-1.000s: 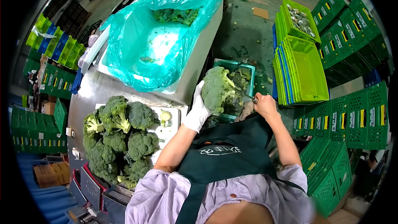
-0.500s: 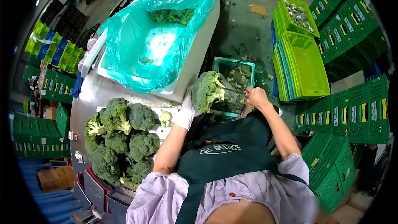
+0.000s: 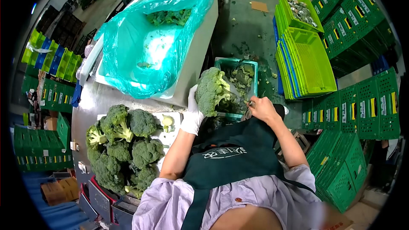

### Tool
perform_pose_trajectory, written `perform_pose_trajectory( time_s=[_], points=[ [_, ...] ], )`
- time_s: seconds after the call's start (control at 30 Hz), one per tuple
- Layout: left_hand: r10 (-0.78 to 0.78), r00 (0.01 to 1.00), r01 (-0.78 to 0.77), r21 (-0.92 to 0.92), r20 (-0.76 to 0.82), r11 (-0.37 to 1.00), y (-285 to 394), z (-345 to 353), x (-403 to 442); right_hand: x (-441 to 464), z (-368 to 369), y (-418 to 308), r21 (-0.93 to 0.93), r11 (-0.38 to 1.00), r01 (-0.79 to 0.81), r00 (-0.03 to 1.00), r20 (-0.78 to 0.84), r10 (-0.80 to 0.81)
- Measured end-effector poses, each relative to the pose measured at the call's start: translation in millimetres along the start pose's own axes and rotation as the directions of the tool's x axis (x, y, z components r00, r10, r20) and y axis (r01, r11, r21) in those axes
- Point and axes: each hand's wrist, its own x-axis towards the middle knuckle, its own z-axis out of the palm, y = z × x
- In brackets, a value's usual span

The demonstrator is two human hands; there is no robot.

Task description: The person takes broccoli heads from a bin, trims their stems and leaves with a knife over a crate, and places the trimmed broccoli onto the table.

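My left hand (image 3: 193,113), in a white glove, is closed around a head of broccoli (image 3: 208,93) held on its side, its cut stalks facing right. Bare and closed, my right hand (image 3: 264,110) grips a knife (image 3: 252,103) by the handle. The blade points left toward the broccoli's stem; whether it touches is hard to see. Below both hands stands a teal crate (image 3: 256,79) with leaf and stalk trimmings inside. To the left, several broccoli heads (image 3: 121,145) are piled on a white board (image 3: 174,132), beside a pale piece of stalk (image 3: 168,122).
A foam box (image 3: 200,47) lined with a teal plastic bag (image 3: 123,55) stands on the metal table (image 3: 87,102), with some greens inside. Lime-green crates (image 3: 309,59) are stacked at right, near dark green crates (image 3: 370,106). Leaf scraps litter the floor.
The view has shifted slightly. My right hand has come down a little with the knife, whose angle has changed. My left hand keeps hold of the same broccoli.
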Motion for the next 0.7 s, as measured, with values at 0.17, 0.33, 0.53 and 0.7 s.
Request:
perform_pose_trajectory(
  time_s=[0.17,0.33,0.53,0.7],
  points=[
    [0.014,1.000,-0.013,0.026,-0.020,1.000,-7.5,1.5,0.2,7.8,-3.5,2.9,-0.194,0.980,-0.050,0.999,-0.004,0.050],
    [0.127,0.989,-0.114,0.157,-0.078,0.981,-19.0,8.2,-3.6,38.6,48.7,82.4,-0.331,0.923,-0.199,0.976,0.022,0.218],
    [0.125,0.992,-0.123,0.159,-0.005,0.980,-12.7,6.4,4.8,32.4,27.5,49.1,0.227,0.914,-0.337,0.936,0.191,0.297],
    [-0.109,0.992,0.108,0.024,0.067,0.994,-21.6,31.0,5.2,22.9,24.0,-8.8,0.646,0.749,0.143,0.990,-0.102,-0.101]
  ],
)
